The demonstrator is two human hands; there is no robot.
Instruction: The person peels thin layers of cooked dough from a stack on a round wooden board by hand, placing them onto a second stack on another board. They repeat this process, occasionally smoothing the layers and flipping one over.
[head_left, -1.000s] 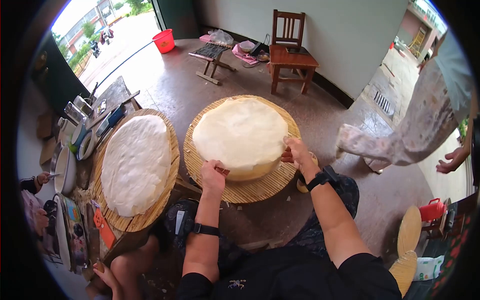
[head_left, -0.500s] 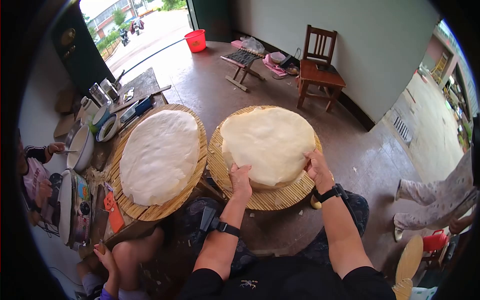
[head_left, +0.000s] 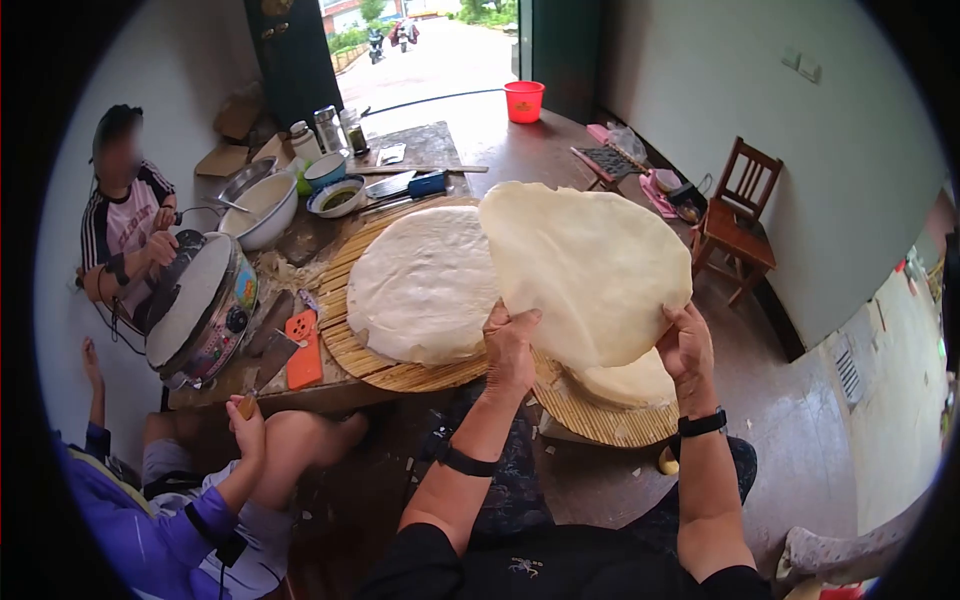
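Note:
A large thin round sheet of dough (head_left: pixel 590 270) hangs raised between my hands. My left hand (head_left: pixel 510 345) is closed on its lower left edge, and my right hand (head_left: pixel 688 345) pinches its lower right edge. Beneath it, a stack of pale round sheets (head_left: pixel 630 383) lies on the right woven mat (head_left: pixel 610 425), partly hidden by the raised sheet. Another pile of whitish round sheets (head_left: pixel 420 285) rests on the left woven mat (head_left: pixel 350 350); the raised sheet overlaps its right edge in view.
A person (head_left: pixel 130 215) sits at the far left by a round electric griddle (head_left: pixel 205 310). Another person (head_left: pixel 190 510) sits at lower left. Bowls (head_left: pixel 262 205), a cleaver (head_left: pixel 392 186) and an orange phone case (head_left: pixel 303 350) lie on the table (head_left: pixel 230 385). A chair (head_left: pixel 738 225) stands right.
My hands have lifted the top sheet off the right stack and moved it toward the left pile. The view has turned left, bringing the seated people further into sight.

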